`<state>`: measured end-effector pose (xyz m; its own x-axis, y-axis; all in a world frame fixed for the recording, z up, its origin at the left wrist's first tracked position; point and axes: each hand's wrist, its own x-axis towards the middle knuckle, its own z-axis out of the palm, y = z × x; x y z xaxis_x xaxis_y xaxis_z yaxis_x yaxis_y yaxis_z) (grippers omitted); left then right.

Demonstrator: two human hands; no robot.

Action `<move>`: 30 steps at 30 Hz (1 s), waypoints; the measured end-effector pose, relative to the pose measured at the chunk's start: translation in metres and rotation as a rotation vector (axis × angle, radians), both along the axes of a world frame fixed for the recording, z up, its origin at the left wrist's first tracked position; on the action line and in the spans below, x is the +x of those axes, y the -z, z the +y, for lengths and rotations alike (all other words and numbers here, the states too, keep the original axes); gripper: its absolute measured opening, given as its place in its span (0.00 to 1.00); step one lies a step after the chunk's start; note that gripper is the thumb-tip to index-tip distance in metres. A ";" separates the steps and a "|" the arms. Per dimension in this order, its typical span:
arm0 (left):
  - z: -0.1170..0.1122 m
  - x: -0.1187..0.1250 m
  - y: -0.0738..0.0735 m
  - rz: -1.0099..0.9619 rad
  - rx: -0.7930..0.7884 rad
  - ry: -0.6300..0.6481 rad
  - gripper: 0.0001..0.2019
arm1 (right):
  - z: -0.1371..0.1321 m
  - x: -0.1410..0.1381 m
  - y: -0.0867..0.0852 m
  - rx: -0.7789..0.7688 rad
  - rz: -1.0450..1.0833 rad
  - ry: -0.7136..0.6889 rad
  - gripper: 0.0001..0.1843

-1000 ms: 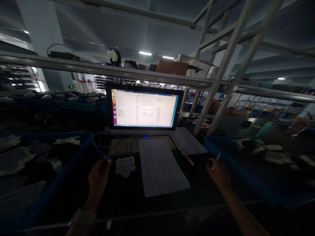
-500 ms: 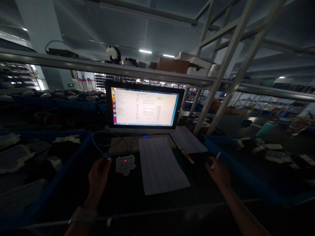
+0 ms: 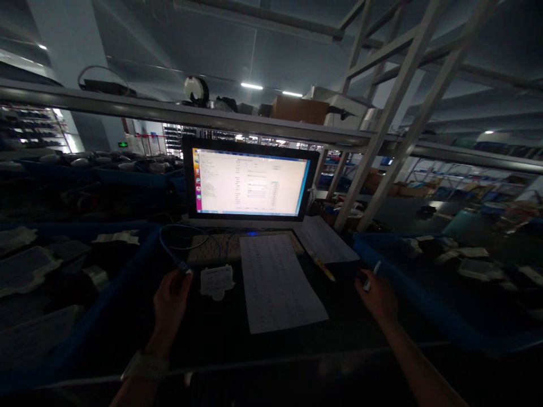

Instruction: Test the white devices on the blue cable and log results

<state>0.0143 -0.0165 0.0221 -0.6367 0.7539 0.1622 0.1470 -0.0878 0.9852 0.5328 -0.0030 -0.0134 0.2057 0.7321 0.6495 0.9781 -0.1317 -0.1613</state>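
My left hand (image 3: 170,302) is closed on the plug end of a blue cable (image 3: 177,249) that loops back over the keyboard (image 3: 212,247). Just right of that hand lies a small white device (image 3: 216,280) on the dark bench. My right hand (image 3: 379,297) is closed round a white pen (image 3: 370,276), resting on the bench right of a printed sheet (image 3: 275,282). A lit monitor (image 3: 250,183) stands behind the keyboard.
A second sheet (image 3: 324,240) and a yellow pencil (image 3: 322,267) lie right of the keyboard. Blue bins (image 3: 127,271) with white packets flank the bench on both sides. A metal shelf rail (image 3: 212,117) with boxes runs overhead, and slanted white struts (image 3: 382,130) rise at right.
The red light seen on the white device half a second ago is off now. Both hands have stayed where they were.
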 end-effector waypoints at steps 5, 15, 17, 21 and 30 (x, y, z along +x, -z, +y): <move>0.000 0.000 0.001 0.000 0.012 0.003 0.20 | 0.000 0.000 0.000 -0.014 -0.001 0.003 0.20; 0.002 -0.002 0.004 0.065 0.020 0.005 0.18 | 0.000 0.000 0.000 -0.014 0.009 0.006 0.19; 0.002 -0.002 0.003 0.077 0.012 0.002 0.18 | 0.000 0.000 0.000 -0.022 0.004 0.009 0.20; 0.003 -0.003 0.005 0.076 0.008 0.010 0.20 | 0.001 0.001 0.001 -0.015 -0.010 0.007 0.21; 0.003 -0.003 0.005 0.090 0.027 -0.008 0.20 | 0.000 -0.001 -0.001 -0.030 -0.014 0.005 0.20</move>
